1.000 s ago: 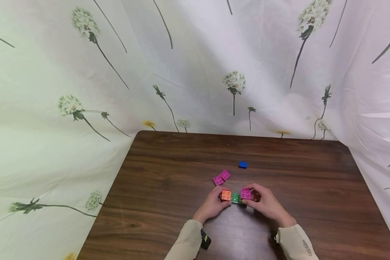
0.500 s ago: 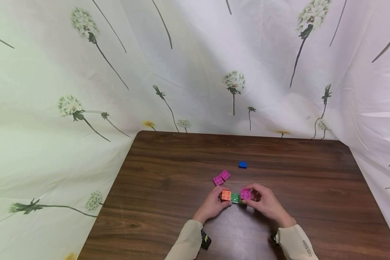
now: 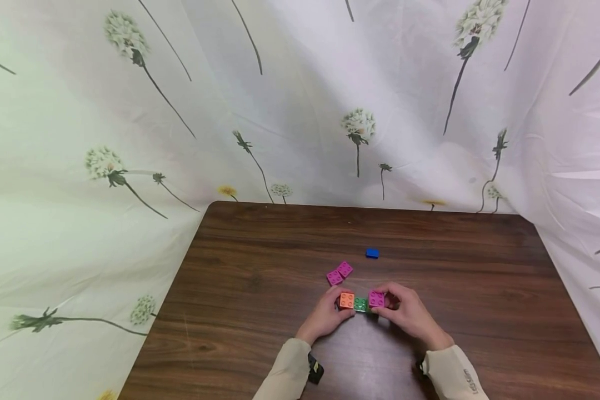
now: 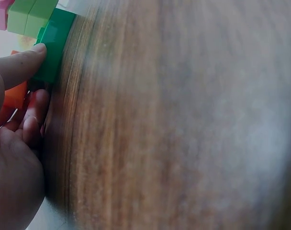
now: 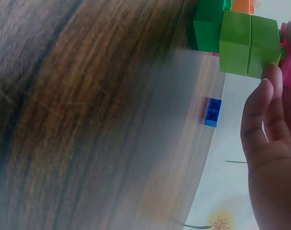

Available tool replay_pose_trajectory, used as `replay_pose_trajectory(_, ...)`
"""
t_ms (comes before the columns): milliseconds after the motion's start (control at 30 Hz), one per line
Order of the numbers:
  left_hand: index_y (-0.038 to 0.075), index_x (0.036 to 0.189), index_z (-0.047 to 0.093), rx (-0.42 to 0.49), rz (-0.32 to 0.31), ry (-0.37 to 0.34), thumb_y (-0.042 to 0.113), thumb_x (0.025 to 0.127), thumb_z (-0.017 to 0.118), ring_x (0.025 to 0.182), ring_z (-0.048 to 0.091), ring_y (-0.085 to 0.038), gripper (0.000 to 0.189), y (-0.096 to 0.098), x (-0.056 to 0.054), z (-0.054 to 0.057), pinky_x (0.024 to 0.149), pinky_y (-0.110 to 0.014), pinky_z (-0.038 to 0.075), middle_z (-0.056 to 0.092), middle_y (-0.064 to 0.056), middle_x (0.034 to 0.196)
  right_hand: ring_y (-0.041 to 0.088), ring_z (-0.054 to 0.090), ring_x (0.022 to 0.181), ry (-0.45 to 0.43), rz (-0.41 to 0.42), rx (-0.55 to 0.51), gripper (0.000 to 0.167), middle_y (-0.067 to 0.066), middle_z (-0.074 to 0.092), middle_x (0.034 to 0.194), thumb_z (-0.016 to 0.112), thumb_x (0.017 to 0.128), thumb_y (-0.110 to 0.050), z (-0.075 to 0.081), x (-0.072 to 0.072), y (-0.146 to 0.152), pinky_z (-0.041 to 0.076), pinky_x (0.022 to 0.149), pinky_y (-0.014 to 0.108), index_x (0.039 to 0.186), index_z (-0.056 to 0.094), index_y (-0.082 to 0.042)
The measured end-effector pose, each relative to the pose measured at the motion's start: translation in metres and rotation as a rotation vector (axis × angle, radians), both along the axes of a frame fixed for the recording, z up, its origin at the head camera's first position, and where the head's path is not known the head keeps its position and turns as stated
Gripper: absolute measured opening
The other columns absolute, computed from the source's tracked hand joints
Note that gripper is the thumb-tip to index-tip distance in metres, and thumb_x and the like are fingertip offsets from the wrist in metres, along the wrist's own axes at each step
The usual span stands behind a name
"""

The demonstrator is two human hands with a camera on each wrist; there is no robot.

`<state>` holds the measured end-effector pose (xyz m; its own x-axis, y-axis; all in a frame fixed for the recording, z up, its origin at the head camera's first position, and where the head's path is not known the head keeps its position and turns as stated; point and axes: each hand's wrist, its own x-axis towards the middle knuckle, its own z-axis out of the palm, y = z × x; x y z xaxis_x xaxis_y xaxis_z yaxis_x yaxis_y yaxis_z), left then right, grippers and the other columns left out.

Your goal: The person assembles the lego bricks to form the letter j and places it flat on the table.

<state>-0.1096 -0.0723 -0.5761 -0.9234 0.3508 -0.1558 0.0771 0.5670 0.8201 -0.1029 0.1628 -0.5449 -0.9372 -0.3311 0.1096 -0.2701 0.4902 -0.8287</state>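
Note:
My left hand [image 3: 325, 318] steadies a small toy-brick build at its left end. Its thumb lies on the dark green brick [image 4: 58, 45], and its fingers curl beside the orange brick [image 3: 347, 300] on top. At the other end, my right hand [image 3: 411, 312] pinches a pink brick [image 3: 376, 299] between thumb and fingers. In the right wrist view, this pink brick sits over two stacked light green bricks [image 5: 248, 45], with light green studs showing in a narrow gap beneath it. The green brick's studs are visible between the hands.
Two loose pink bricks [image 3: 340, 273] lie corner to corner just beyond my left hand. Farther back is a small blue brick [image 3: 372, 253], hollow side showing in the right wrist view. The brown wooden table [image 3: 255, 250] ends at a flower-printed cloth [image 3: 310, 155].
The head view has shifted very slightly. Both hands keep their places on the bricks, and nothing else has visibly moved.

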Motion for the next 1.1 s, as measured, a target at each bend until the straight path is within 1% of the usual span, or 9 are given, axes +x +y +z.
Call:
replay_pose_trajectory(333,0.018,0.123,0.058,-0.013,-0.004,0.005,0.025,0.087,0.072,0.111,0.056,-0.014,0.039,0.0012,-0.0001,0.0006,0.097,-0.039,0.045,0.058,0.003,0.118,0.003,0.057,0.073,0.012,-0.001,-0.001,0.031,-0.008,0.064,0.089,0.081,0.078,-0.019,0.0000,0.0011,-0.0003,0.053,0.065,0.023,0.105,0.066,-0.021)
replay_pose_trajectory(533,0.018,0.123,0.058,-0.013,-0.002,0.003,0.025,0.087,0.072,0.110,0.056,-0.014,0.039,0.0011,-0.0001,0.0000,0.096,-0.039,0.046,0.058,0.003,0.118,0.000,0.056,0.071,0.046,0.021,-0.016,0.030,-0.007,0.065,0.085,0.080,0.079,-0.020,-0.0011,0.0011,0.0004,0.052,0.062,0.022,0.106,0.066,-0.016)
replay_pose_trajectory(667,0.018,0.123,0.058,-0.014,0.001,0.005,0.025,0.087,0.072,0.109,0.056,-0.014,0.039,0.0012,-0.0006,-0.0010,0.095,-0.039,0.046,0.058,0.004,0.117,-0.001,0.055,0.070,0.061,0.018,-0.003,0.032,-0.009,0.064,0.083,0.079,0.080,-0.021,-0.0028,0.0014,0.0010,0.051,0.061,0.021,0.109,0.067,-0.016)
replay_pose_trajectory(833,0.018,0.123,0.058,-0.011,0.006,-0.004,0.024,0.087,0.072,0.110,0.056,-0.014,0.039,0.0014,-0.0009,-0.0013,0.096,-0.040,0.046,0.058,0.004,0.117,-0.002,0.054,0.069,0.066,0.010,0.032,0.033,-0.012,0.063,0.082,0.080,0.079,-0.024,-0.0049,0.0017,0.0005,0.050,0.061,0.020,0.109,0.067,-0.019)
replay_pose_trajectory(1100,0.017,0.123,0.058,-0.006,0.007,-0.010,0.023,0.087,0.072,0.111,0.056,-0.015,0.040,0.0015,-0.0009,-0.0008,0.097,-0.041,0.046,0.058,0.003,0.119,-0.002,0.051,0.066,0.119,0.015,0.067,0.031,-0.015,0.060,0.079,0.079,0.080,-0.026,-0.0031,0.0026,-0.0001,0.046,0.057,0.019,0.108,0.066,-0.020)
